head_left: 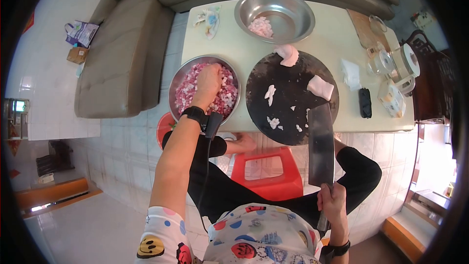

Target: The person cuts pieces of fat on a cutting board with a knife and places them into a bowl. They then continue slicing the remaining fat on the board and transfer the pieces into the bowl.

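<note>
Diced red-and-white meat [188, 88] fills most of a steel mixing bowl [238, 90] at the worktop's [220, 44] near L corner, seen in the head view. L hand [209, 84] is down in the meat; fingers buried, so can't tell if they're spread or pinching. Black band [194, 114] round L wrist, w/ a cable.

R hand [333, 203] is wrapped round the handle of a cleaver [321, 146], off the near edge. Blade points away from the person & overlaps the near R part of a round dark chopping board [266, 71]; can't tell if they touch.

Board juts past the near edge, approx. mid. On it: a thick white slab of fat [321, 87] on R, a curved piece [287, 56] across the far rim, thin strips [269, 95] & small scraps nearer the person.

Lg. steel basin [295, 12] nr the far edge, middle, w/ pale dice [261, 27] inside. Crumpled plastic [211, 22] at far L corner. Black packet [365, 102] nr the near R corner.
</note>
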The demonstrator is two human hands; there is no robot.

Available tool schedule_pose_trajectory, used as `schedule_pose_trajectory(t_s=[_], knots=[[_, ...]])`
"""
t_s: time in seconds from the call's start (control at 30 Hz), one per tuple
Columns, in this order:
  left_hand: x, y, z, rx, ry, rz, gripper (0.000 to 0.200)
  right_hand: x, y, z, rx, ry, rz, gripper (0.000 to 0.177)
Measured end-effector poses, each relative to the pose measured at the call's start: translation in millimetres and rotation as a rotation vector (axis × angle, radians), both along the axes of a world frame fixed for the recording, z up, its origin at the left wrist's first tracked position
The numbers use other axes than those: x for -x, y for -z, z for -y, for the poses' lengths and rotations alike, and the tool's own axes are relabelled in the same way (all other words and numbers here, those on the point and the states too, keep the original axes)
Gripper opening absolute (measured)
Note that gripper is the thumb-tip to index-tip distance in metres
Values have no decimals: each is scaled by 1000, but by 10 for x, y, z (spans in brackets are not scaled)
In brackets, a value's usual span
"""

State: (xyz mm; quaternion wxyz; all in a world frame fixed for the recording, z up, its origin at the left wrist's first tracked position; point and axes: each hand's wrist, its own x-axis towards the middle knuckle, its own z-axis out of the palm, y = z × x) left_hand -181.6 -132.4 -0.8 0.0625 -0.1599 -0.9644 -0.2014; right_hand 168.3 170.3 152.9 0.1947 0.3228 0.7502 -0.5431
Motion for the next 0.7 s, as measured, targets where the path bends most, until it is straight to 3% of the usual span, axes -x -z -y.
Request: schedule_pose_trajectory(t_s=[0.1, 0.2, 0.27, 0.37, 0.43, 0.53, 0.6, 0.7], knots=[[102, 5, 16, -109, -190, -14, 11, -26, -8, 22, 14, 21, -12, 23], [95, -86, 142, -144, -164, 149, 8, -61, -14, 8, 15, 14, -23, 22], [-9, -155, 196, -138, -68, 127, 6, -69, -10, 9, 14, 1, -29, 22], [-204, -198, 154, -63, 102, 316, 9, -89, -16, -12, 12, 5, -47, 22], [-273, -160, 148, 293, 104, 74, 11, -137, -2, -10, 51, 36, -85, 22], [-258, -217, 140, 232, 15, 162, 15, -173, -61, -35, 74, 97, -55, 25], [-251, -328, 144, 9, -148, 180, 18, -217, -30, -87, 73, 99, -65, 24], [-302, -462, 37, -56, -111, 66, 21, -214, -26, -126, 43, 93, -82, 24]])
